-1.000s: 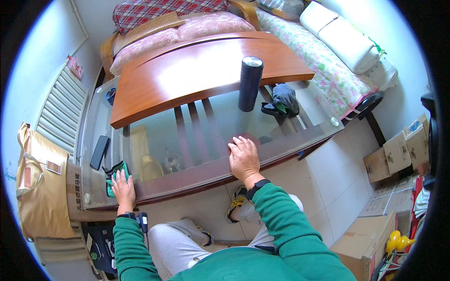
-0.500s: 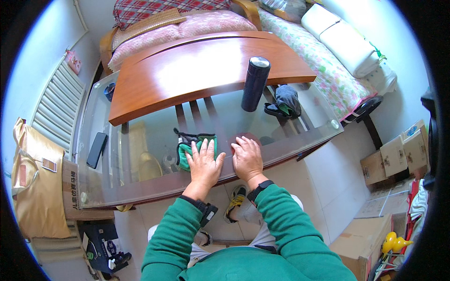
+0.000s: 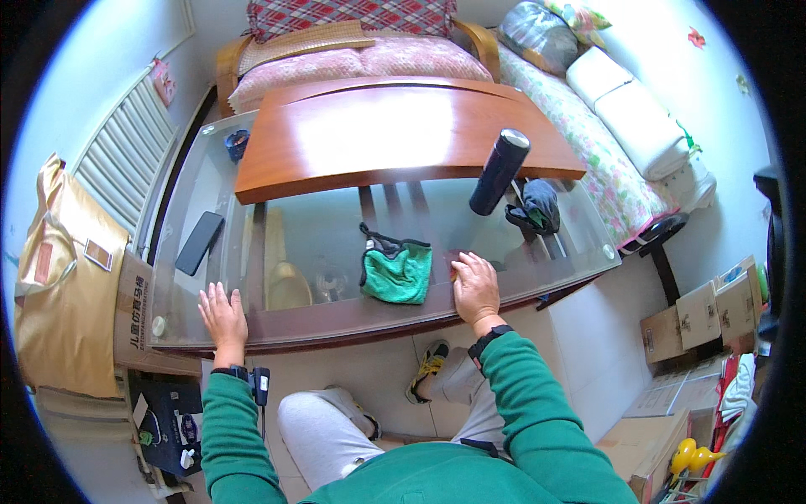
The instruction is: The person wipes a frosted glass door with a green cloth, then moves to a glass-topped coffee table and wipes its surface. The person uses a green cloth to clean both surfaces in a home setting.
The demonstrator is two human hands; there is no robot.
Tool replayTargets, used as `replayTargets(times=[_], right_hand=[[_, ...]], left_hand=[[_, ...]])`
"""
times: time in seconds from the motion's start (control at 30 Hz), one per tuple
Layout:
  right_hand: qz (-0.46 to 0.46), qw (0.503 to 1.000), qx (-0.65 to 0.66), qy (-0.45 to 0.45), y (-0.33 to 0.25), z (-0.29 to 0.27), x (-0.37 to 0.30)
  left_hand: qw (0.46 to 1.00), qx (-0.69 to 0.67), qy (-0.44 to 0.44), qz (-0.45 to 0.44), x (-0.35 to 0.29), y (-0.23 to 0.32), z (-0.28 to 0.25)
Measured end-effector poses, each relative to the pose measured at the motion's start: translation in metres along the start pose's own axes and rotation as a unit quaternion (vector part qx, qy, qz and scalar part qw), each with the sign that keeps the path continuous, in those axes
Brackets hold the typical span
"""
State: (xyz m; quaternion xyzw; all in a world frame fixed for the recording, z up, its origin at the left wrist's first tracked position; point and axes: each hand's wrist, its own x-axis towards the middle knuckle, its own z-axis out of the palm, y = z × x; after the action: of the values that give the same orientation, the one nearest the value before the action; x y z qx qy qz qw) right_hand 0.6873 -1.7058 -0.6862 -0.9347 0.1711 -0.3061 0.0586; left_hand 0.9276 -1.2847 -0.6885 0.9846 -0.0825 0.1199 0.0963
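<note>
My left hand [image 3: 224, 322] lies flat, fingers apart, on the front left corner of a glass-topped table [image 3: 336, 312]. My right hand [image 3: 476, 290] rests palm down near the front edge, fingers stretched over the glass. A bit of something red shows at its fingertips, too covered to name. Between the hands, closer to the right one, lies a green cloth [image 3: 398, 273] with a dark border and loop, touched by neither hand. Beyond my left hand is a black phone [image 3: 199, 244]. A dark blue thermos [image 3: 500, 172] stands beyond my right hand, beside a bunched dark grey cloth item [image 3: 537, 206].
A curved wooden board [image 3: 395, 139] covers the table's far half. A small blue cup [image 3: 237, 144] stands at the far left. Behind are a cushioned sofa [image 3: 378, 57] and a flowered bed [image 3: 579, 134]. Cardboard boxes [image 3: 701, 302] sit right, a tan bag [image 3: 71, 286] left.
My left hand has left the green cloth and moved left to the table's corner. The cloth now lies uncovered and spread out. My right hand stays near the edge; the view has shifted slightly.
</note>
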Motion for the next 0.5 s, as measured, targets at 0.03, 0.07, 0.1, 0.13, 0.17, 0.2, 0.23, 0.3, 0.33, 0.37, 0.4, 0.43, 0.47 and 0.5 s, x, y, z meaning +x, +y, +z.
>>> replayTargets(times=[0.03, 0.07, 0.1, 0.13, 0.17, 0.2, 0.23, 0.3, 0.33, 0.37, 0.4, 0.43, 0.47, 0.5], right_hand=[[-0.003, 1.0, -0.002, -0.005, 0.001, 0.0, 0.001], [0.013, 0.999, 0.012, -0.028, 0.003, -0.001, 0.003], [0.03, 0.998, 0.039, -0.04, 0.004, -0.004, 0.007], [0.062, 0.993, 0.053, -0.08, 0.004, -0.006, 0.01], [0.085, 0.988, 0.09, -0.092, 0.004, -0.009, 0.014], [0.117, 0.978, 0.135, -0.112, 0.002, -0.012, 0.019], [0.104, 0.981, 0.134, -0.091, -0.005, -0.014, 0.021], [0.083, 0.987, 0.116, -0.072, -0.026, -0.013, 0.025], [0.045, 0.991, 0.103, -0.067, -0.042, -0.01, 0.026], [0.026, 0.992, 0.085, -0.091, -0.061, -0.004, 0.027], [0.071, 0.977, 0.091, -0.178, -0.082, 0.004, 0.031], [0.07, 0.976, 0.066, -0.197, -0.104, 0.013, 0.034], [0.078, 0.971, 0.029, -0.224, -0.126, 0.02, 0.037], [0.07, 0.967, 0.04, -0.24, -0.146, 0.028, 0.043]], left_hand=[[1.0, 0.012, -0.005, -0.019, 0.002, -0.005, -0.001], [0.999, 0.024, -0.008, -0.021, 0.003, -0.007, -0.001], [0.999, 0.039, -0.013, -0.024, 0.001, -0.005, 0.0], [0.998, 0.059, -0.019, -0.025, 0.0, -0.001, 0.0], [0.998, 0.048, -0.018, -0.033, -0.001, 0.001, -0.001], [0.998, 0.043, -0.016, -0.033, -0.002, 0.002, -0.002], [0.999, 0.037, -0.014, -0.032, -0.002, 0.003, -0.004], [0.999, 0.033, 0.007, -0.027, -0.004, 0.006, -0.007], [0.999, 0.023, 0.0, -0.03, -0.004, 0.007, -0.007], [0.999, 0.019, 0.005, -0.028, -0.005, 0.007, -0.008], [0.999, 0.021, 0.009, -0.028, -0.005, 0.007, -0.008], [0.999, 0.018, 0.021, -0.024, -0.005, 0.007, -0.008], [0.999, 0.01, 0.029, -0.022, -0.006, 0.007, -0.007], [0.999, 0.007, 0.03, -0.022, -0.006, 0.007, -0.007]])
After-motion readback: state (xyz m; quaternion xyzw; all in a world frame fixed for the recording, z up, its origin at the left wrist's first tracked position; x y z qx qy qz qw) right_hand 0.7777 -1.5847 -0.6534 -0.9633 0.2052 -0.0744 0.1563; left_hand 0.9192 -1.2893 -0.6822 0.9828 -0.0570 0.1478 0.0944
